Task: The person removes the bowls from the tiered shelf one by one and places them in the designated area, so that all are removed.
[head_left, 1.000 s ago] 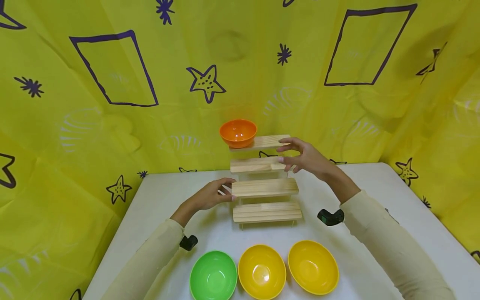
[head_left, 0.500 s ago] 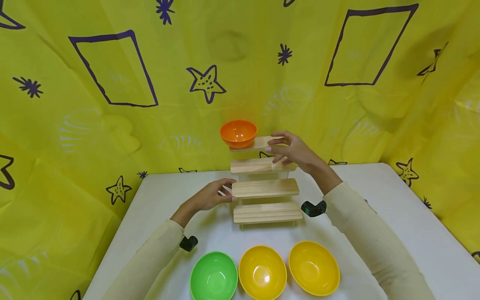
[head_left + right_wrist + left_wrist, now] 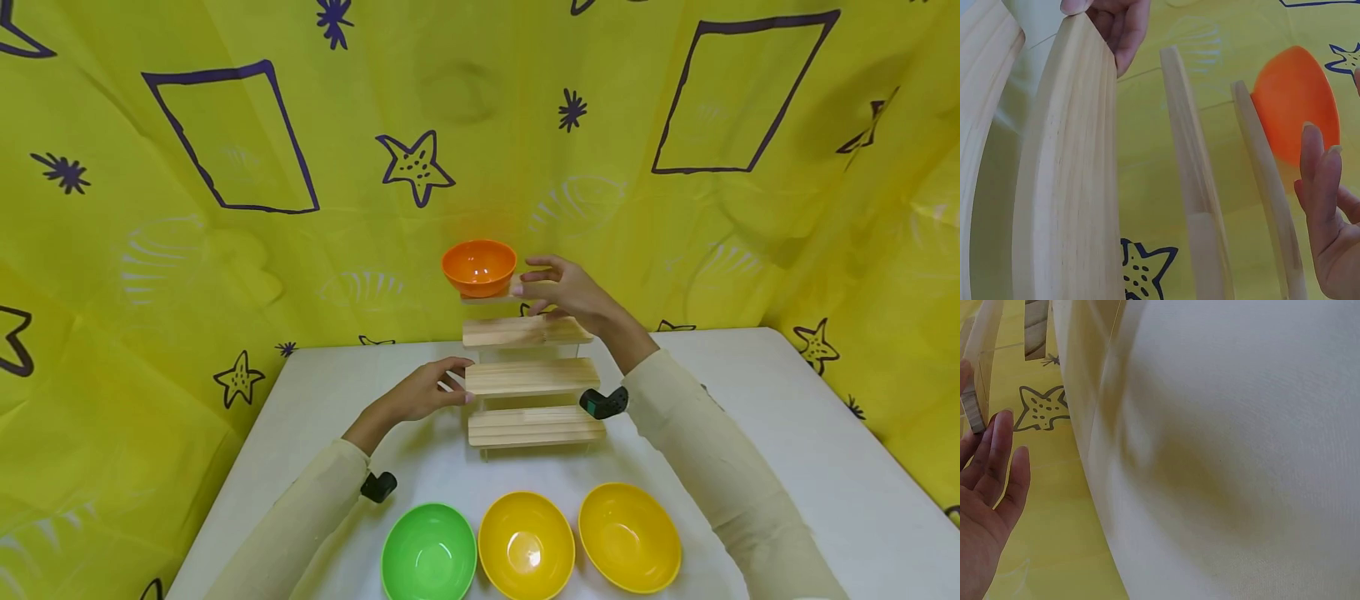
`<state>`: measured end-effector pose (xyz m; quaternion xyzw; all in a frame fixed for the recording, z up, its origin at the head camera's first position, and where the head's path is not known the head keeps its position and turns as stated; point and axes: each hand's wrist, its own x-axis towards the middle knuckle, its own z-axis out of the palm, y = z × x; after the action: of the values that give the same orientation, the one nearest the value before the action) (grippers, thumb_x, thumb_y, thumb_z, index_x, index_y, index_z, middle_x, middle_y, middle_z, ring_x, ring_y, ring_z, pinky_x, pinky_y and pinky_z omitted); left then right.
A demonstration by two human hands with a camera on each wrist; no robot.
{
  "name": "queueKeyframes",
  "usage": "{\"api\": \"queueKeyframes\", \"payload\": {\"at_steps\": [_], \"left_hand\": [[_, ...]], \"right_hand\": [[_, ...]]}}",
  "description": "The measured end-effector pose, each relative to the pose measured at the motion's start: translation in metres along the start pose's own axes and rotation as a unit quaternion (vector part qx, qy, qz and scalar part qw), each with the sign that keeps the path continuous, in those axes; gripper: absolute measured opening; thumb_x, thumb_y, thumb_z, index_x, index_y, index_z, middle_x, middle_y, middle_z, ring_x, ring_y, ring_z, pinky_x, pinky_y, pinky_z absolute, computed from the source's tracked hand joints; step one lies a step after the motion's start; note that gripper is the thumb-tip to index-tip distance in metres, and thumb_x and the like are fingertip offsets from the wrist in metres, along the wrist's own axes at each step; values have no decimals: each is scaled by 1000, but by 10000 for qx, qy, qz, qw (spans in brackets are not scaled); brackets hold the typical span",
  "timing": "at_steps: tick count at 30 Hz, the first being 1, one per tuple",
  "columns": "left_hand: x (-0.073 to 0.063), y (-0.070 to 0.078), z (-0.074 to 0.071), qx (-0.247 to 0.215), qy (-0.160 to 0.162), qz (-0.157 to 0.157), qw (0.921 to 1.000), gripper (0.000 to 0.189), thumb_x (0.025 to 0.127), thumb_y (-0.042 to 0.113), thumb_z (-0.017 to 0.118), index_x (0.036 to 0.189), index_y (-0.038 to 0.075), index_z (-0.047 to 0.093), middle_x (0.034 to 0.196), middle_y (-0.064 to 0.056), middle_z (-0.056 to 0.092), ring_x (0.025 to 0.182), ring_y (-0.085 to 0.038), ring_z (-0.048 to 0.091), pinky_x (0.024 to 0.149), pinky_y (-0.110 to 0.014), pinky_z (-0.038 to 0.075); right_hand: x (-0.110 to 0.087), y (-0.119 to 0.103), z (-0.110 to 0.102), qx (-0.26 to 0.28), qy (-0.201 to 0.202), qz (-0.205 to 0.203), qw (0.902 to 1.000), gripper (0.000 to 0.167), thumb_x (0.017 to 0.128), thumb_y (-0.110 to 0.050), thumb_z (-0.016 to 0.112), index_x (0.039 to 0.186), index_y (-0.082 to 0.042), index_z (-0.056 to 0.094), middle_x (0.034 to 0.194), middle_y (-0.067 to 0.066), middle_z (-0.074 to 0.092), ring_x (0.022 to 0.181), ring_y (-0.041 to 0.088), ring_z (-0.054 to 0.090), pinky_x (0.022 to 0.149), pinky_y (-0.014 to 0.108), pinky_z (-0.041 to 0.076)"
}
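Observation:
A stepped wooden display stand [image 3: 532,379] with several slats stands on the table. On the left end of its top slat sits an orange bowl [image 3: 478,268]. My left hand [image 3: 412,393] pinches the left end of the second slat from the bottom, thumb in front and fingers behind, as the right wrist view shows. My right hand [image 3: 576,296] reaches over the top slat just right of the orange bowl, fingers apart and pointing at it. In the right wrist view, the fingers [image 3: 1322,181] overlap the bowl's lower edge, and nothing is held in them.
Along the front of the white table [image 3: 315,400] stand a green bowl [image 3: 429,552] and two yellow bowls, one in the middle [image 3: 527,546] and one on the right [image 3: 630,537]. A yellow patterned curtain [image 3: 360,250] hangs close behind the stand.
My right hand has moved left and slightly up, from the right end of the upper slats to beside the orange bowl. The left hand keeps its hold; the bowls have stayed put.

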<state>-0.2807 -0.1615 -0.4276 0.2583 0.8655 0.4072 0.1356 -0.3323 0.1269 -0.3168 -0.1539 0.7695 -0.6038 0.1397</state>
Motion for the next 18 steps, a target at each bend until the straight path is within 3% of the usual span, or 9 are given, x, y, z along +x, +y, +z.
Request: {"api": "queueKeyframes", "payload": {"at_steps": [8, 18], "left_hand": [[-1, 1, 1, -10, -21, 43, 10000, 59, 96, 23, 70, 146, 3, 46, 132, -16, 59, 111, -25, 63, 94, -37, 54], [-1, 3, 0, 0, -33, 16, 10000, 61, 96, 23, 70, 147, 1, 45, 133, -16, 59, 112, -26, 63, 91, -36, 55]], "right_hand": [[13, 2, 6, 103, -27, -19, 9999, 79, 92, -32, 72, 156, -12, 30, 151, 15, 45, 81, 20, 72, 72, 32, 59], [19, 1, 14, 179, 11, -34, 9998, 80, 93, -32, 73, 157, -12, 28, 150, 14, 45, 95, 31, 72, 68, 27, 59]]}}
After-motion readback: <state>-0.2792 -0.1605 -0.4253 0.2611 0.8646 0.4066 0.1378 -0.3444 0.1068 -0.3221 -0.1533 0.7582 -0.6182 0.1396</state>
